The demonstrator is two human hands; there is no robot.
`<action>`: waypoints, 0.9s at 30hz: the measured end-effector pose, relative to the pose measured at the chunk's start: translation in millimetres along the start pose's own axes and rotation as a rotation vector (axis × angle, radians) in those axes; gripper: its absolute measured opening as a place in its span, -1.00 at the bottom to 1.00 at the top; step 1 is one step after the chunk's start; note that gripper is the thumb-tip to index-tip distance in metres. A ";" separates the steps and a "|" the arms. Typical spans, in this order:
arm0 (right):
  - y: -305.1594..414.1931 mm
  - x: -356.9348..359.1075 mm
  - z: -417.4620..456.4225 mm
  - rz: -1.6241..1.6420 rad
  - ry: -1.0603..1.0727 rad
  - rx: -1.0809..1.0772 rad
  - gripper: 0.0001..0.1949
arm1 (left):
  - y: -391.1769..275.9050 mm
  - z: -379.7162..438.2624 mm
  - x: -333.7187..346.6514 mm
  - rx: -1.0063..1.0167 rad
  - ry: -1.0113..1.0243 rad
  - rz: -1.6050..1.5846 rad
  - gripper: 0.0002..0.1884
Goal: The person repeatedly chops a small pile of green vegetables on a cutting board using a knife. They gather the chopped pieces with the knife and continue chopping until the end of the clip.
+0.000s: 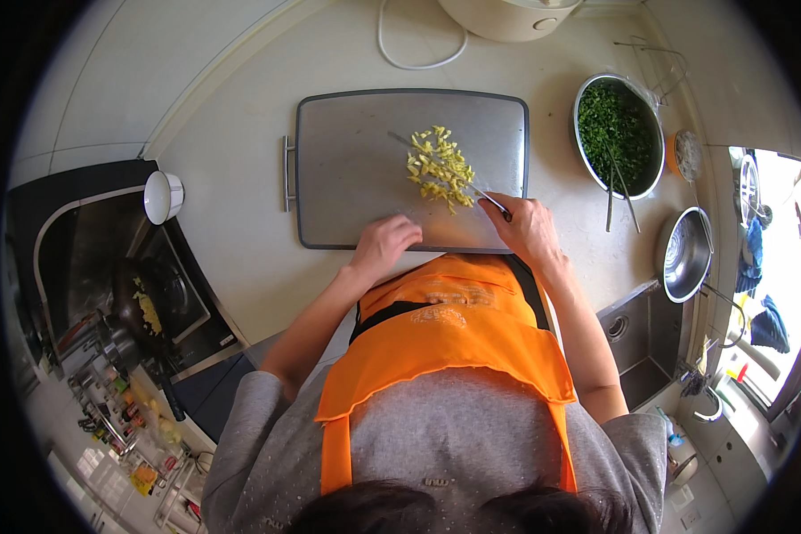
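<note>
My right hand [524, 223] grips the handle of a kitchen knife [478, 190], past the right front part of a metal cutting board [347, 167]. Its blade slants away to the left across a loose pile of chopped pale-yellow pieces [450, 167], possibly ginger or garlic. Some of the blade is hard to make out among them. Over the board's front edge is my left hand [388, 241], its fingers curled and no object visible in it. The undersides of those fingers are hidden.
Right of the board stand a metal bowl [655, 180] of chopped greens with chopsticks, a second metal bowl [686, 253] and a sink [647, 360]. Leftward, a white cup [164, 197] sits by the cooktop, where a pan [130, 304] holds yellow food. A rice cooker [514, 17] stands behind.
</note>
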State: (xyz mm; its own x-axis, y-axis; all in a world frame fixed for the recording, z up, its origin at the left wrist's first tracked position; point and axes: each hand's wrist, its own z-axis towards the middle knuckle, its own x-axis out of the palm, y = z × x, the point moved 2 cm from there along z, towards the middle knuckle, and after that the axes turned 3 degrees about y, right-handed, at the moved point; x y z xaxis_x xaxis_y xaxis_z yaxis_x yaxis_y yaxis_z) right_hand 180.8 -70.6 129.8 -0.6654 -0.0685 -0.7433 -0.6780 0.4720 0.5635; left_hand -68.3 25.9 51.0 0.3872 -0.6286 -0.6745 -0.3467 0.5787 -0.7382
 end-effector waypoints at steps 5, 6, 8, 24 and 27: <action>-6.5 4.8 -1.9 0.049 -0.061 0.113 -0.71 | 10.7 62.7 7.7 -0.027 -0.166 0.027 -0.77; -9.5 3.3 -1.0 0.036 -0.067 0.145 -0.71 | 9.6 73.6 -0.1 -0.035 -0.222 0.026 -0.73; -14.7 2.7 0.7 0.018 -0.102 0.178 -0.71 | 7.0 91.5 -14.2 -0.044 -0.325 0.027 -0.64; -3.8 -3.6 -26.9 -0.019 -0.016 0.033 -0.70 | -49.0 53.7 -48.5 0.172 -0.245 -0.004 -0.81; -3.1 5.5 -22.9 -0.103 0.030 -0.082 -0.74 | -64.7 57.6 -76.9 0.295 -0.254 0.095 -0.80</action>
State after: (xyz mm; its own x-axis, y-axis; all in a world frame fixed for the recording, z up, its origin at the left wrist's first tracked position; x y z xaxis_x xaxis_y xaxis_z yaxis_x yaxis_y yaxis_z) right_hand 172.0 -92.5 132.2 -0.5995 -0.1399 -0.7880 -0.7654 0.3882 0.5134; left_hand -26.4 66.7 151.1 0.5765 -0.4379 -0.6899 -0.1453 0.7759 -0.6139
